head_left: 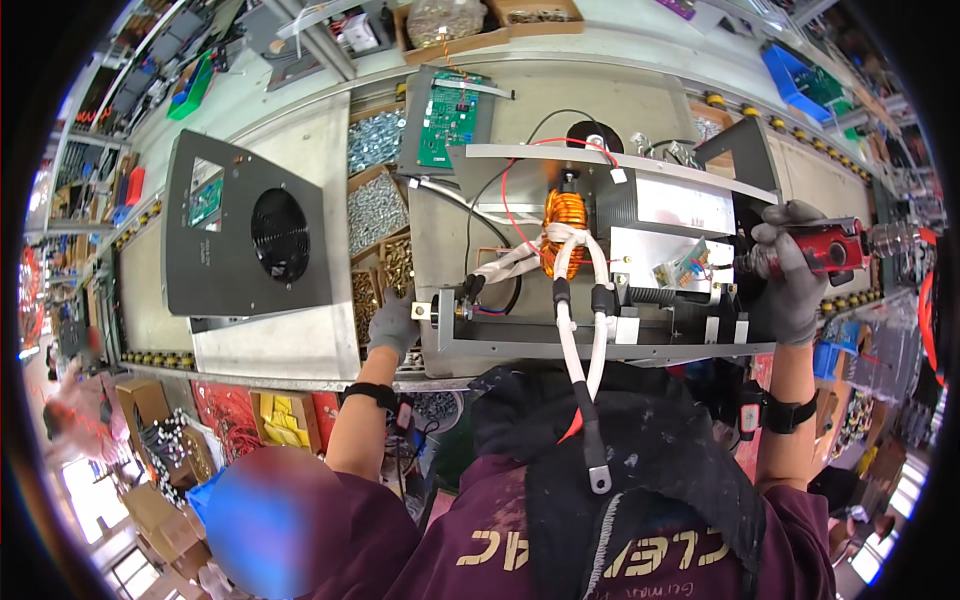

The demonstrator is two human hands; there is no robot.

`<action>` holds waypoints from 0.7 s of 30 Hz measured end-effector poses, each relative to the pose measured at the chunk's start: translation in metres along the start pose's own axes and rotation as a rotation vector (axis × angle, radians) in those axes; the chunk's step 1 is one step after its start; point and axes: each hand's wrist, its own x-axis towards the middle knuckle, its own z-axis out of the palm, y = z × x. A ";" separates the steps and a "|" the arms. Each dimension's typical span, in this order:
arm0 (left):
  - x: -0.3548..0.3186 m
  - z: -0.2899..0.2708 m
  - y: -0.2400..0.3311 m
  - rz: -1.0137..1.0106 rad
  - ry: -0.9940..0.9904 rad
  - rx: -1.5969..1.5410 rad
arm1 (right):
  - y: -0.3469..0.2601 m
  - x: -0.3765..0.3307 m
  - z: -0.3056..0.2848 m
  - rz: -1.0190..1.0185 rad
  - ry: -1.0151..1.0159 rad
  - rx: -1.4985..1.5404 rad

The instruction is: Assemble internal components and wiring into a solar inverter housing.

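Chassis (560, 348) looks part-built: coil (570, 203) in, lug (599, 482) loose. Right hand (796, 275) grips red driver (832, 248); left hand (392, 325), cannot tell.

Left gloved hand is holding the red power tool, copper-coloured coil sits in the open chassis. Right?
Wrong hand: the head view shows the right hand holding the red power tool. The copper-coloured coil does sit in the open chassis.

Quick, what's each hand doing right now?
Left hand: by the brass-coloured fasteners; whether it grips anything cannot be told.
Right hand: closed around a red tool.
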 end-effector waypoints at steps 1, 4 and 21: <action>-0.001 0.002 -0.003 0.095 0.005 0.112 | 0.003 -0.001 0.003 -0.027 0.058 0.025; 0.001 0.007 -0.019 0.010 0.023 0.038 | 0.003 -0.005 0.004 0.009 -0.015 0.096; -0.042 -0.075 -0.069 0.082 0.205 -1.733 | -0.074 -0.011 0.025 -0.280 -0.237 0.077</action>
